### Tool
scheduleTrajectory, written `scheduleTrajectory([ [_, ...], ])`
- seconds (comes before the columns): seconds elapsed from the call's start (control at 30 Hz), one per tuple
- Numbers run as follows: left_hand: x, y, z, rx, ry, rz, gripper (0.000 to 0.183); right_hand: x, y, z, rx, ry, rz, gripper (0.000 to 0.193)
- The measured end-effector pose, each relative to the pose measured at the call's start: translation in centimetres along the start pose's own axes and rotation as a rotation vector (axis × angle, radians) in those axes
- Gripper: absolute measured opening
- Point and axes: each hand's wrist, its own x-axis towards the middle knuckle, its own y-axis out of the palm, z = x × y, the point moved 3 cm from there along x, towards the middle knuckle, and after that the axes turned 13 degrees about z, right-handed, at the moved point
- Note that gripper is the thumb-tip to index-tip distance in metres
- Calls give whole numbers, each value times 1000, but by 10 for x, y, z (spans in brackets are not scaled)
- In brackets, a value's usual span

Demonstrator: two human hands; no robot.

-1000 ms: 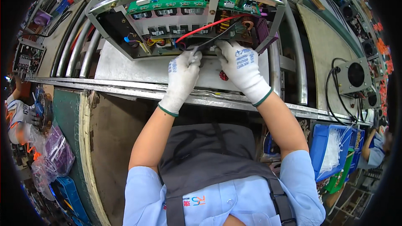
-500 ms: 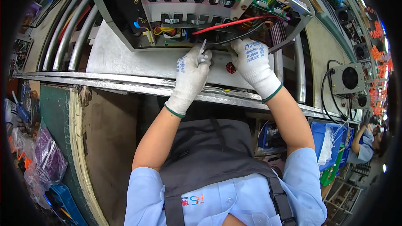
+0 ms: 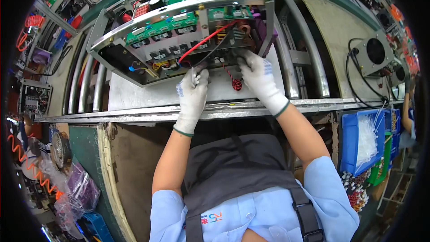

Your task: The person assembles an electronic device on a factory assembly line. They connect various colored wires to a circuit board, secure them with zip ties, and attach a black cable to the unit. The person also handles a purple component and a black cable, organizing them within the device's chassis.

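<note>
An open metal chassis (image 3: 148, 15) stands in front of me, with green circuit boards (image 3: 183, 24) inside. A thick red cable (image 3: 204, 41) and a black cable (image 3: 214, 50) run from its right part down toward my left hand (image 3: 193, 92). That gloved hand is closed at the chassis's lower front edge, pinching a thin white cable tie (image 3: 194, 75). My right hand (image 3: 260, 78), also gloved, reaches under the copper coil (image 3: 244, 29). Its fingers are bent, and shadow hides what they hold. Between the hands a twisted red-and-black wire bundle (image 3: 236, 84) hangs over a pale board (image 3: 152, 94).
Metal rollers (image 3: 291, 62) flank the pale board. A fan unit (image 3: 374, 49) with a black cord sits on the right. Below it, a blue bin (image 3: 351, 145) holds white cable ties (image 3: 367, 141). A metal rail (image 3: 156, 112) edges the bench toward me.
My view has shifted, showing more of the chassis's top and the far side. The left hand remains by the cable ends; the right hand stays under the coil. The twisted wire bundle shows more fully.
</note>
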Motion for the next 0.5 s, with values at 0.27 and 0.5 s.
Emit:
scheduleTrajectory([
  [0.27,17,10,12,215,24,-66,18,12,13,15,-448,-86,34,23],
  [0.5,14,13,17,-65,-74,51,24,13,16,7,-370,-147,20,18],
])
